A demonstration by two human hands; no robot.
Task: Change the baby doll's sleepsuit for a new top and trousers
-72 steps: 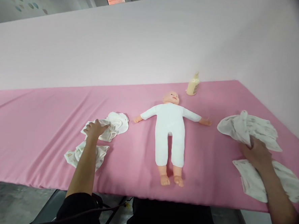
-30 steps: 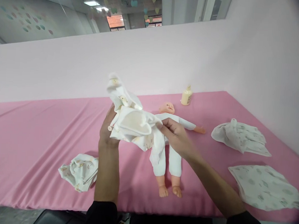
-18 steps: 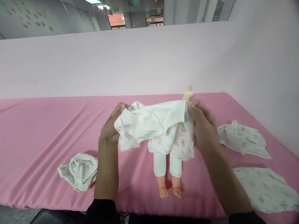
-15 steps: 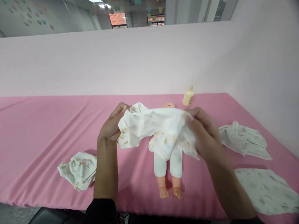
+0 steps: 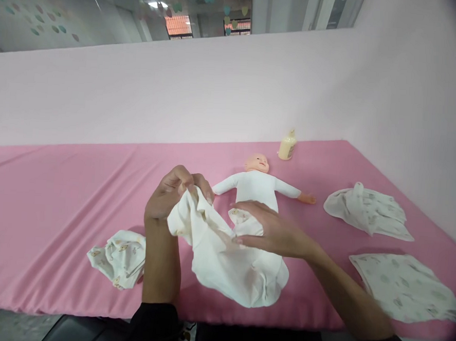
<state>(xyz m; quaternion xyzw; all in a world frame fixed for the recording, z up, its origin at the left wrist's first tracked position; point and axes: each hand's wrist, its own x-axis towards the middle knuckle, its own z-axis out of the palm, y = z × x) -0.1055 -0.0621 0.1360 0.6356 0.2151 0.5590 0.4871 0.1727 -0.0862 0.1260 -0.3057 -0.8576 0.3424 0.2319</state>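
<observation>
A white baby garment (image 5: 226, 263) with a small print on part of it hangs bunched above the table. My left hand (image 5: 176, 190) is closed on its upper left corner, fingers pinching the cloth. My right hand (image 5: 274, 232) is at the garment's upper right, thumb and fingers apart with a printed fold of cloth between them; whether they press on it is unclear. Behind the garment a baby doll (image 5: 256, 187) in white lies on its back, arms spread, its legs hidden by the cloth.
A crumpled printed garment (image 5: 120, 256) lies left of my left forearm. Two more printed cloth pieces, one folded (image 5: 372, 210) and one flatter (image 5: 406, 289), lie at the right. A yellowish pump bottle (image 5: 287, 146) stands by the wall. Pink cloth (image 5: 76, 192) covers the table.
The garment was stretched between both hands over the doll. It now hangs lower from my left hand, while my right hand has moved left and down and opened. The doll's head and arms have come into view.
</observation>
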